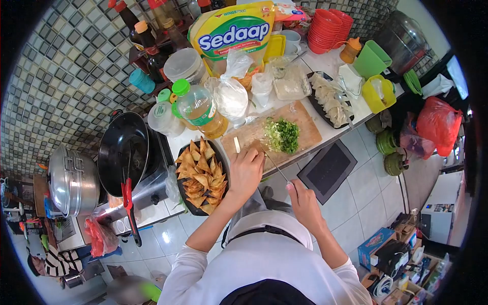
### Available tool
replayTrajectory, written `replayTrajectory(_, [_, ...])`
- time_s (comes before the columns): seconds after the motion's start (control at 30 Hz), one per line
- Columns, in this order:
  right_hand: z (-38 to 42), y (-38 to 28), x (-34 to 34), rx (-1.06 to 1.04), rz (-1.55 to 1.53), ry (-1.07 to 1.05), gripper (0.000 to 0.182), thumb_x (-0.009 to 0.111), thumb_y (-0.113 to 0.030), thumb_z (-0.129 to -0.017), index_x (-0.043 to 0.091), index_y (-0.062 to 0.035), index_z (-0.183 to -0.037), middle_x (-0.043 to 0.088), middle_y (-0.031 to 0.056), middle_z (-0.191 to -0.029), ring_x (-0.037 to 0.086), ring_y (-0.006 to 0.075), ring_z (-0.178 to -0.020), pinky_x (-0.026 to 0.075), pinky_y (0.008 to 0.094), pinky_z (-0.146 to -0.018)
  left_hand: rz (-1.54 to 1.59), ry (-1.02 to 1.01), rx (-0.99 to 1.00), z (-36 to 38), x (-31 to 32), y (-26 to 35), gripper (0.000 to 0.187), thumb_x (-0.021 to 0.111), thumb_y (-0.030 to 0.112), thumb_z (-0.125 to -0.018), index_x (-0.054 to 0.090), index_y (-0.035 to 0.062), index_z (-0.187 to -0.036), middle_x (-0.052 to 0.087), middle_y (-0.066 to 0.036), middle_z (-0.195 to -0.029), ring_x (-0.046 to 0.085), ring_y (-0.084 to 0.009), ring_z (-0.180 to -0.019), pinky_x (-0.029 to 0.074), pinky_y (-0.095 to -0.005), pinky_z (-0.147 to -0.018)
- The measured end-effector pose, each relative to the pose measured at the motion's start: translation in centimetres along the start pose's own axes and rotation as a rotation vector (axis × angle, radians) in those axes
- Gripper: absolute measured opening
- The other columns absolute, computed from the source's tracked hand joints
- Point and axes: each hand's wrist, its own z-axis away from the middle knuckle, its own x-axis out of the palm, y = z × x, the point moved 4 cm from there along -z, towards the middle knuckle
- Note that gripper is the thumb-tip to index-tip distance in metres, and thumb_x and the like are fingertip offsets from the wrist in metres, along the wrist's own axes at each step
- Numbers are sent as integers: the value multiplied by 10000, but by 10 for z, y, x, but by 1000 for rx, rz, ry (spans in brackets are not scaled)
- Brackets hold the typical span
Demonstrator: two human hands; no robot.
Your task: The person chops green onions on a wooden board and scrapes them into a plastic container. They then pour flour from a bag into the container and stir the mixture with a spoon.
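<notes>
My right hand (305, 200) is closed round the handle of a knife (276, 166), its blade slanting up and left over the near edge of the wooden cutting board (300, 110). My left hand (247, 166) rests on the near left part of the board, fingers curled and pressed down beside the blade's tip. Whatever lies under those fingertips is hidden. A small white piece (236, 145) lies on the board just beyond them. Further right sits a heap of chopped green onion (284, 135), pale on its left and dark green on its right.
Left of the board, a black plate (224, 170) holds fried triangular pastries (202, 175). A wok (119, 168) with red-handled tongs (127, 198) stands on the stove. Behind are an oil bottle (201, 109) and bags; at right, a dark tray of pale dumplings (330, 99).
</notes>
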Motion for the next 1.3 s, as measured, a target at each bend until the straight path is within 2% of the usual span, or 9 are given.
replayTrajectory(0.13, [-1,-5,-3,0,78,16,256,454,-259,-962,529,-15,-987,583,257,-641,575,457,-631,442,513,-562,24,-8,-26,-2,-2,2,91,654,95,-749,648,45,-825,527,-45,-789,551,-229,-802,412,-368,-673])
replayTrajectory(0.2, [-3,-8,-3,5,118,24,253,457,-262,-961,528,-20,-981,585,252,-638,575,455,-624,445,515,-554,64,81,4,-5,-6,3,74,681,78,-722,636,45,-769,488,-65,-712,533,-255,-681,403,-381,-599])
replayTrajectory(0.53, [-19,-9,3,-58,212,44,243,478,-267,-949,520,-28,-932,573,240,-589,576,448,-582,447,518,-506,74,85,-22,-4,-6,1,92,685,71,-707,651,47,-789,508,-59,-703,536,-255,-681,407,-380,-611])
replayTrajectory(0.63, [-11,-6,-9,-64,224,17,248,477,-267,-949,518,-25,-919,572,242,-590,574,451,-580,447,521,-510,54,14,-62,-1,-3,-2,85,667,122,-749,651,68,-812,520,-37,-769,553,-215,-786,407,-369,-664])
replayTrajectory(0.73, [-8,-2,-14,-63,196,15,254,473,-268,-951,518,-22,-908,570,245,-588,571,455,-574,446,525,-513,66,31,-65,0,-3,1,84,662,117,-753,655,68,-821,517,-34,-768,548,-213,-777,406,-367,-665])
replayTrajectory(0.8, [-11,-1,-12,-59,169,15,258,470,-271,-953,518,-22,-903,569,246,-588,569,457,-571,445,526,-512,59,79,-47,-1,-7,3,89,683,72,-716,665,46,-800,507,-64,-694,528,-257,-679,401,-387,-612])
replayTrajectory(0.9, [-17,-3,-1,-56,188,23,263,462,-274,-956,520,-24,-898,579,236,-595,574,452,-572,449,520,-510,57,82,-43,0,-6,3,84,683,75,-722,667,48,-800,505,-61,-694,523,-256,-679,395,-387,-611])
replayTrajectory(1.07, [-24,-5,-2,-46,288,140,269,455,-277,-958,515,-22,-894,587,242,-620,582,450,-596,449,532,-529,14,20,-51,1,-5,3,77,661,106,-745,649,65,-809,507,-37,-767,536,-223,-762,405,-369,-671])
replayTrajectory(1.3, [-22,-7,-4,-31,97,28,275,453,-274,-961,534,-11,-940,582,260,-637,571,468,-631,441,532,-553,15,31,-55,1,-4,2,58,670,109,-742,636,67,-763,496,-39,-740,535,-225,-750,390,-374,-661])
